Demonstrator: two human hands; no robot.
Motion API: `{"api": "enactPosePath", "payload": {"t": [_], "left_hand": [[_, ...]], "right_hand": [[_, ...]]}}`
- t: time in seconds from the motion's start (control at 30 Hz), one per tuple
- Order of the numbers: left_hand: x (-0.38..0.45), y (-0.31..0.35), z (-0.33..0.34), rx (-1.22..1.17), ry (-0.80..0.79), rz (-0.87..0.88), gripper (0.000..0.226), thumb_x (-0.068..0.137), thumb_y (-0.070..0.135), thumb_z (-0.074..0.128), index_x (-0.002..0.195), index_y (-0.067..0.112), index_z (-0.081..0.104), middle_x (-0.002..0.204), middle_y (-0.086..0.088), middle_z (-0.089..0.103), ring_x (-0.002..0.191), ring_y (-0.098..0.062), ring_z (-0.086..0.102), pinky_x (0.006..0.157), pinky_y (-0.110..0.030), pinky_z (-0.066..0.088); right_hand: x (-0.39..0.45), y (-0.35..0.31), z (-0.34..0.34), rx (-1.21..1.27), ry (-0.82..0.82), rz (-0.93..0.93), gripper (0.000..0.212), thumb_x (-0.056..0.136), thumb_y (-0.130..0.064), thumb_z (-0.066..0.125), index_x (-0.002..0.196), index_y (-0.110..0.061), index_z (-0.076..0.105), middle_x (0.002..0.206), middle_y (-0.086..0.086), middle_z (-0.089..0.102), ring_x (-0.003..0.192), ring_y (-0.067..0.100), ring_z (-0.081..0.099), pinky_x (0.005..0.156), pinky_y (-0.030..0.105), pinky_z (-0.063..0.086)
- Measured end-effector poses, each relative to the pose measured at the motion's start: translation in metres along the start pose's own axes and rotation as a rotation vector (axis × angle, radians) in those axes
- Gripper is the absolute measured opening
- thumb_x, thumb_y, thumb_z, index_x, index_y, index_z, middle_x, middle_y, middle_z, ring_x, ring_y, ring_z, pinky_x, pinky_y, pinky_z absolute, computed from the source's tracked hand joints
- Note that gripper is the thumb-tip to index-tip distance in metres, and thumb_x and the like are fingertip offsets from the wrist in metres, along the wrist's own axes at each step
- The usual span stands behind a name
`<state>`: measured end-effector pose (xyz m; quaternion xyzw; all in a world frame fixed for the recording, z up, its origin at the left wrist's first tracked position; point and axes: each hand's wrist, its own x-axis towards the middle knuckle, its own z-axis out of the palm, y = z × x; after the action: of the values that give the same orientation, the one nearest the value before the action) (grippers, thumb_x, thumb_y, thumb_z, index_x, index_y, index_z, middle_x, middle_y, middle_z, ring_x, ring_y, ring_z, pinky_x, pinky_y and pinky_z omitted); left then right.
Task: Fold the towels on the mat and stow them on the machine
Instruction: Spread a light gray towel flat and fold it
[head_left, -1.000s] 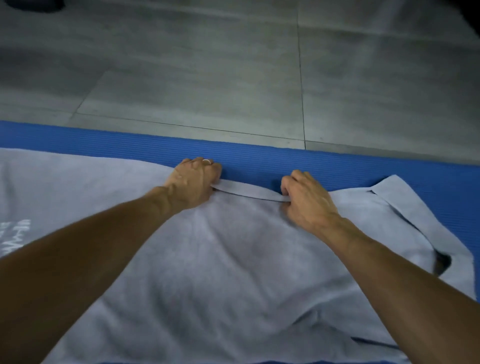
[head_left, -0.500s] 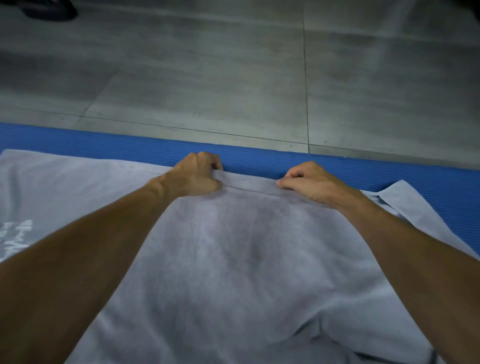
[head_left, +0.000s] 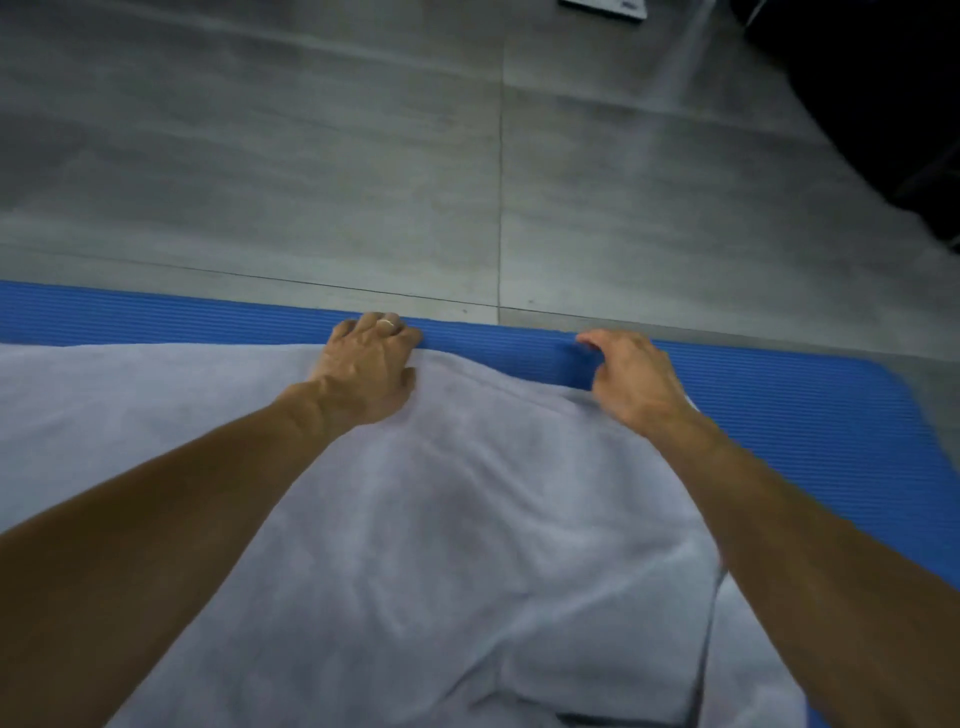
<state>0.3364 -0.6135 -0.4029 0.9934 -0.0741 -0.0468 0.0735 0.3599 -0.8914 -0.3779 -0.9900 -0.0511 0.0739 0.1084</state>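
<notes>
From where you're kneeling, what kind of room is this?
Probably a gym or exercise room, though I can't be sure. A ribbed blue exercise mat lies on a grey tiled floor, a grey towel is spread over it, and something dark, perhaps equipment, stands at the far right.

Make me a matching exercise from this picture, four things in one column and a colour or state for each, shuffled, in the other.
Things:
1. ribbed foam mat
2. soft terry towel
3. tiled stone floor
4. left hand

Descriptions:
A. wears a ring
B. pale grey, spread out
C. bright blue
D. dull grey with thin joints

Pairs: 1-C, 2-B, 3-D, 4-A
</notes>
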Motion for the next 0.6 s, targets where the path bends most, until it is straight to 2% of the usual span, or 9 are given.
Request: {"api": "enactPosePath", "payload": {"t": [0.1, 0.17, 0.23, 0.3, 0.37, 0.43, 0.47, 0.53, 0.6], "left_hand": [[0.020, 0.061, 0.013, -0.109, -0.019, 0.089, 0.047, 0.098, 0.035, 0.046, 0.142, 0.021, 0.043, 0.144, -0.005, 0.043, 0.136, -0.024, 0.033, 0.113, -0.040, 0.020], [0.033, 0.094, 0.022, -0.163, -0.036, 0.081, 0.041, 0.096, 0.036, 0.050, 0.134, 0.022, 0.052, 0.139, -0.004, 0.046, 0.132, -0.024, 0.037, 0.112, -0.040, 0.024], [0.040, 0.114, 0.026, -0.170, -0.023, 0.091, 0.026, 0.090, 0.027, 0.056, 0.114, 0.022, 0.063, 0.126, -0.002, 0.054, 0.122, -0.022, 0.045, 0.106, -0.038, 0.029], [0.045, 0.128, 0.025, -0.127, -0.009, 0.083, 0.018, 0.088, 0.019, 0.053, 0.102, 0.023, 0.065, 0.115, -0.002, 0.058, 0.112, -0.023, 0.052, 0.101, -0.036, 0.032], [0.051, 0.139, 0.021, -0.086, 0.025, 0.022, 0.020, 0.090, 0.016, 0.048, 0.103, 0.022, 0.061, 0.111, -0.004, 0.062, 0.107, -0.026, 0.056, 0.097, -0.037, 0.033], [0.062, 0.150, 0.015, -0.073, 0.049, -0.056, 0.023, 0.092, 0.016, 0.046, 0.111, 0.020, 0.057, 0.115, -0.006, 0.061, 0.110, -0.027, 0.055, 0.097, -0.038, 0.034], [0.066, 0.155, 0.015, -0.062, 0.046, -0.073, 0.026, 0.092, 0.018, 0.048, 0.117, 0.019, 0.055, 0.119, -0.006, 0.057, 0.113, -0.027, 0.052, 0.098, -0.039, 0.035], [0.067, 0.165, 0.015, -0.034, 0.041, -0.056, 0.038, 0.092, 0.024, 0.051, 0.129, 0.018, 0.049, 0.128, -0.007, 0.051, 0.120, -0.027, 0.047, 0.101, -0.041, 0.035], [0.053, 0.171, 0.015, -0.068, 0.034, -0.016, 0.045, 0.092, 0.028, 0.053, 0.135, 0.017, 0.047, 0.134, -0.007, 0.048, 0.124, -0.027, 0.044, 0.104, -0.041, 0.033]], "right_hand": [[-0.003, 0.061, -0.018, -0.120, -0.221, 0.004, 0.061, 0.090, -0.007, 0.049, 0.146, -0.029, 0.040, 0.147, -0.001, 0.045, 0.135, 0.024, 0.038, 0.110, 0.044, 0.032], [-0.004, 0.082, -0.017, -0.128, -0.281, -0.047, 0.050, 0.090, -0.013, 0.051, 0.137, -0.029, 0.051, 0.135, 0.001, 0.054, 0.129, 0.024, 0.044, 0.104, 0.042, 0.036], [-0.003, 0.093, -0.013, -0.100, -0.218, -0.041, 0.027, 0.087, -0.019, 0.058, 0.111, -0.029, 0.066, 0.113, -0.001, 0.066, 0.116, 0.024, 0.053, 0.097, 0.038, 0.040], [0.001, 0.101, -0.012, 0.113, -0.119, 0.092, 0.006, 0.082, -0.024, 0.065, 0.083, -0.030, 0.067, 0.092, -0.003, 0.070, 0.099, 0.022, 0.062, 0.090, 0.036, 0.048], [0.007, 0.106, -0.011, 0.339, 0.020, 0.223, 0.011, 0.079, -0.026, 0.068, 0.069, -0.029, 0.063, 0.080, -0.002, 0.068, 0.089, 0.022, 0.065, 0.079, 0.032, 0.052], [0.015, 0.106, -0.009, 0.375, 0.133, 0.289, 0.006, 0.080, -0.028, 0.066, 0.075, -0.025, 0.064, 0.084, 0.002, 0.068, 0.090, 0.025, 0.064, 0.078, 0.033, 0.052], [0.018, 0.104, -0.008, 0.352, 0.151, 0.307, 0.006, 0.082, -0.029, 0.064, 0.087, -0.024, 0.066, 0.094, 0.004, 0.068, 0.096, 0.027, 0.063, 0.082, 0.035, 0.052], [0.021, 0.103, -0.002, 0.305, 0.117, 0.312, 0.033, 0.088, -0.030, 0.062, 0.119, -0.019, 0.059, 0.123, 0.009, 0.058, 0.115, 0.031, 0.055, 0.095, 0.041, 0.047], [0.014, 0.102, 0.001, 0.302, 0.069, 0.287, 0.051, 0.090, -0.033, 0.059, 0.135, -0.015, 0.045, 0.136, 0.012, 0.044, 0.124, 0.033, 0.046, 0.101, 0.045, 0.043]]}}
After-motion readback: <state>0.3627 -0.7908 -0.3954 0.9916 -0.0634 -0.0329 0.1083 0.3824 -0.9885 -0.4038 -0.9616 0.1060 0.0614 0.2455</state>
